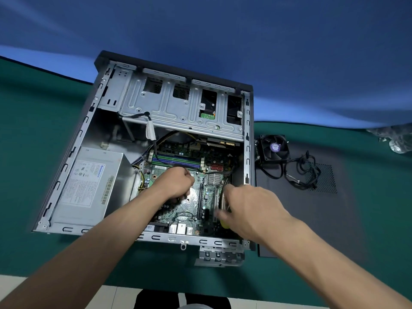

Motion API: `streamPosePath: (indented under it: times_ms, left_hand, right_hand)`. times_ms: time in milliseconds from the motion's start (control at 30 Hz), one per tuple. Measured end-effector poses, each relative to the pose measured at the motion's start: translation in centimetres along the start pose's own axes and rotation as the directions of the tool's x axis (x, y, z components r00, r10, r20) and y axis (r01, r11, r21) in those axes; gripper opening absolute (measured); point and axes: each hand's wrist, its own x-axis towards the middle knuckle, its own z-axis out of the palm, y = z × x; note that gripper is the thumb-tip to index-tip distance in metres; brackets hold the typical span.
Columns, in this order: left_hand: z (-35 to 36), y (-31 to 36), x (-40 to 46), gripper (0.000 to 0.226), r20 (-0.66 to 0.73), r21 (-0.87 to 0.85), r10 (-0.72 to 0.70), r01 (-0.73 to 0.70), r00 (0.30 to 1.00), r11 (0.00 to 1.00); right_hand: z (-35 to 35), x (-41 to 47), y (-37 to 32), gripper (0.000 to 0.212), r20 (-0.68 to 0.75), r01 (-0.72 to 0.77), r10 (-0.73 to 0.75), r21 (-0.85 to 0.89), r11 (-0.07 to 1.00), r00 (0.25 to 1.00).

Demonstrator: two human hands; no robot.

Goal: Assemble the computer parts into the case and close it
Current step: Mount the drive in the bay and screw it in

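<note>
Green cloth covers the surface [33, 139], which fills the middle band of the frame, and behind it a blue fabric backdrop [223, 30] takes up the whole upper part; a strip of pale floor [13, 282] shows along the bottom edge. At the centre lies the open computer case [66, 152] on its side, its drive cage [169, 108] toward the top, the grey power supply [89, 184] at lower left inside it, and the green motherboard [189, 197] at lower right inside it. Both forearms reach in from the bottom of the frame. The left hand [176, 184] is over the middle of the motherboard with its fingers curled under; whether this grip holds anything cannot be told. The right hand [247, 208] is over the expansion slots near the case's right wall, its fingers blurred, with something yellow [224, 224] just beneath them; whether its grip pinches that cannot be told. To the right of the case, a black side panel [347, 215] lies flat on the surface, carrying a cooling fan [275, 148] and loose black cables [303, 172]. A crumpled plastic bag [394, 137] sits at the right edge.
</note>
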Motion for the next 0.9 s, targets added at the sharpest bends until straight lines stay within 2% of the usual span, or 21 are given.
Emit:
streamPosePath:
  times_ms: [67, 133, 200, 300, 400, 467, 600, 767, 800, 900]
  left_hand:
    - [0.0, -0.1, 0.0, 0.026, -0.010, 0.009, 0.004, -0.004, 1.000, 1.000]
    - [0.0, -0.1, 0.1, 0.026, -0.009, 0.010, 0.001, 0.000, 1.000, 1.000]
    - [0.1, -0.2, 0.2, 0.027, -0.006, 0.008, -0.011, 0.011, 1.000, 1.000]
    - [0.1, -0.4, 0.4, 0.027, -0.013, 0.009, -0.025, 0.025, 1.000, 1.000]
    - [0.1, -0.4, 0.5, 0.028, -0.009, -0.008, -0.036, 0.035, 0.999, 0.999]
    - [0.1, -0.5, 0.5, 0.028, -0.009, -0.010, -0.041, 0.041, 0.999, 0.999]
    - [0.1, -0.4, 0.4, 0.027, -0.014, -0.030, -0.040, 0.040, 0.999, 0.999]
    - [0.1, -0.3, 0.3, 0.027, -0.012, -0.024, -0.040, 0.039, 0.999, 0.999]
    - [0.1, -0.3, 0.3, 0.027, -0.014, -0.022, -0.040, 0.039, 0.999, 0.999]
    - [0.2, -0.3, 0.3, 0.025, -0.017, -0.029, -0.034, 0.034, 0.999, 0.999]
  right_hand:
    - [-0.1, -0.2, 0.0, 0.033, 0.032, 0.009, -0.010, 0.016, 1.000, 0.999]
    - [0.0, -0.1, -0.1, 0.027, -0.010, 0.016, -0.016, -0.010, 1.000, 1.000]
    - [0.1, -0.2, -0.1, 0.030, -0.029, -0.002, 0.001, -0.021, 1.000, 1.000]
    - [-0.1, -0.2, -0.4, 0.032, 0.035, 0.009, -0.009, -0.010, 1.000, 0.999]
    - [0.2, 0.0, -0.5, 0.025, 0.004, 0.009, -0.009, -0.048, 0.999, 1.000]
    - [0.1, 0.1, -0.5, 0.027, 0.001, -0.015, 0.015, -0.057, 0.998, 1.000]
    - [-0.6, -0.1, -0.4, 0.039, 0.130, 0.006, -0.011, 0.044, 0.999, 0.991]
    - [-0.3, 0.4, -1.1, 0.023, 0.027, -0.003, 0.005, -0.061, 0.998, 1.000]
    - [-0.5, 0.6, -1.1, 0.026, 0.033, -0.009, 0.011, -0.052, 0.999, 0.999]
    - [-1.3, 1.1, -0.8, 0.046, 0.179, -0.007, -0.009, 0.087, 0.996, 0.984]
